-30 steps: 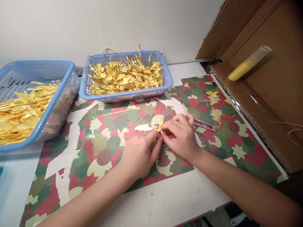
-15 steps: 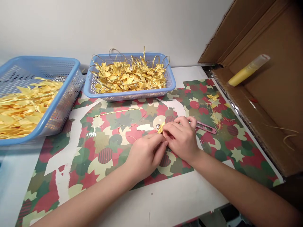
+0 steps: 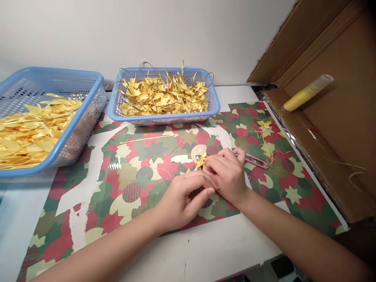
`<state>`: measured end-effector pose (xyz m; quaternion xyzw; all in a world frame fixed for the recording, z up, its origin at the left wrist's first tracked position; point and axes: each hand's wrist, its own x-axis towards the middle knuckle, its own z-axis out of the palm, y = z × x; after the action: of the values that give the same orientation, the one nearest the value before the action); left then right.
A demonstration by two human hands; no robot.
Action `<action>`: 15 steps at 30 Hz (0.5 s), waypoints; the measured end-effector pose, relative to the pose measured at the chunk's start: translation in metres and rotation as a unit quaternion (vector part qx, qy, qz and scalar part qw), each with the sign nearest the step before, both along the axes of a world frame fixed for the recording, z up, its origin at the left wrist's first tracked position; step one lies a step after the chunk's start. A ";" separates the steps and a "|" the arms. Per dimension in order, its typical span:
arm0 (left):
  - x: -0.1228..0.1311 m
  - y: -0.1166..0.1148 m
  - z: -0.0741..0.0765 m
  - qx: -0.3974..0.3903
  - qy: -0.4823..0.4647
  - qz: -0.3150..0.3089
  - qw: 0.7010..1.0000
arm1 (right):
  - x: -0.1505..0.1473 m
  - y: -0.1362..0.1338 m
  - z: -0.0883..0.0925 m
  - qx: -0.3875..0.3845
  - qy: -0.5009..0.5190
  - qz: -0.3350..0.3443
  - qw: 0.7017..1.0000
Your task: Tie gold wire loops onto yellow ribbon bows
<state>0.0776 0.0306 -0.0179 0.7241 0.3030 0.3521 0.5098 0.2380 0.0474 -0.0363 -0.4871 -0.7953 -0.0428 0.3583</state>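
My right hand (image 3: 227,172) is closed, its thumb and fingers pinched at the base of a small yellow ribbon flower (image 3: 202,160). A shiny silver bead (image 3: 197,158) shows at the flower's upper left. My left hand (image 3: 186,196) meets the right fingertips just below the flower, its fingers curled and the thumb close to them. Whatever lies between the left fingertips is hidden. A pink slotted handle (image 3: 258,161) sticks out beyond my right hand; whether that hand holds it I cannot tell. Thin thread (image 3: 160,157) lies on the patterned sheet left of the flower.
A blue basket (image 3: 164,119) of yellow ribbon flowers with gold cord loops stands at the back. Another blue basket (image 3: 79,121) with yellow ribbon pieces is at left. Loose ribbon (image 3: 264,124), thread scraps (image 3: 268,150) and a cardboard box (image 3: 331,137) holding a yellow tube (image 3: 305,94) are at right.
My left hand has shifted slightly right and down, its thumb further from the flower. More of the flower shows beside my right fingers. The whole view has shifted a little.
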 end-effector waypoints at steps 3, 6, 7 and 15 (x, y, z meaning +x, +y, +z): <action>0.000 0.000 -0.001 0.005 0.005 -0.004 1.000 | 0.000 0.000 0.000 0.012 -0.011 -0.002 1.000; 0.000 -0.001 -0.002 0.009 0.006 -0.009 1.000 | -0.001 0.000 0.000 0.018 -0.025 -0.006 1.000; 0.000 -0.002 -0.002 0.010 0.006 -0.014 1.000 | -0.001 0.000 0.001 0.021 -0.026 -0.007 0.999; 0.005 -0.005 -0.004 0.054 -0.002 -0.010 0.998 | -0.001 -0.001 0.000 0.016 -0.019 -0.001 1.000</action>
<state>0.0823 0.0256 -0.0217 0.7531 0.2752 0.3642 0.4737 0.2367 0.0462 -0.0366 -0.4812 -0.8007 -0.0653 0.3507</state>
